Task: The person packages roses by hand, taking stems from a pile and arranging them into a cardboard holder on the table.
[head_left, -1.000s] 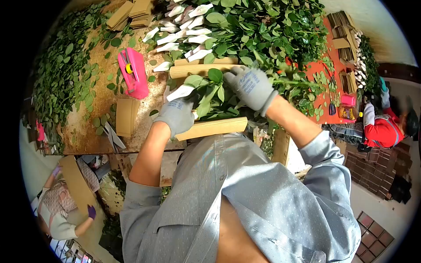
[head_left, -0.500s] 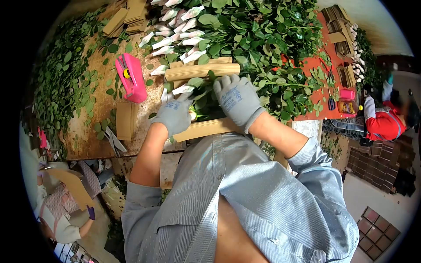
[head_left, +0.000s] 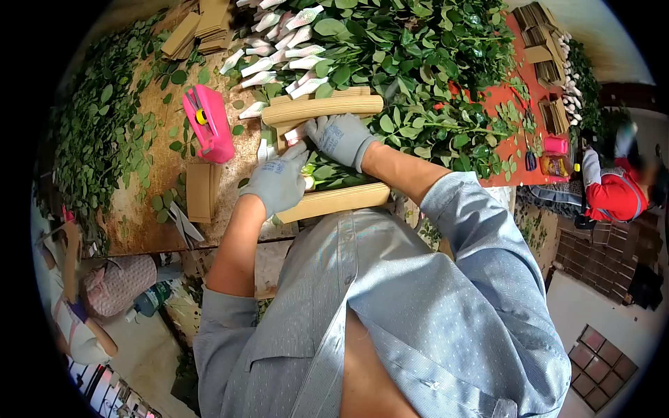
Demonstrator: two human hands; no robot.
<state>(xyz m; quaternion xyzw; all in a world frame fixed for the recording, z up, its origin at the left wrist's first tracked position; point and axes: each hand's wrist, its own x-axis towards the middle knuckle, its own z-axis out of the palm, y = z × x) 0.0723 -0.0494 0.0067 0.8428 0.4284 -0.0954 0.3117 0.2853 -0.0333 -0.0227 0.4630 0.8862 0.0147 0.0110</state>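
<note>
My left hand [head_left: 275, 182], in a grey glove, lies with fingers stretched out over the near side of an opened corrugated cardboard wrapper [head_left: 334, 203]. Beside its fingertips are pale rose heads [head_left: 309, 182] and green stems. My right hand [head_left: 339, 141], also gloved, has its fingers curled at the neck of a rose with a pale sleeve on its bud [head_left: 295, 135]; the grip is partly hidden. Just above it is the wrapper's rolled far flap [head_left: 323, 109]. Leafy stems [head_left: 418, 139] extend right from the wrapper.
A pink tape dispenser [head_left: 209, 124] stands left of the wrapper, with cardboard pieces [head_left: 201, 193] and scissors [head_left: 184, 224] nearer the table edge. Sleeved roses [head_left: 279, 56] are piled at the back. One co-worker in red [head_left: 617, 195] is at right, another person [head_left: 83, 327] at left.
My right hand has moved left along the stems to the rose's bud end. My left hand stays nearly in place. At left, the other person's cardboard sheet has moved away.
</note>
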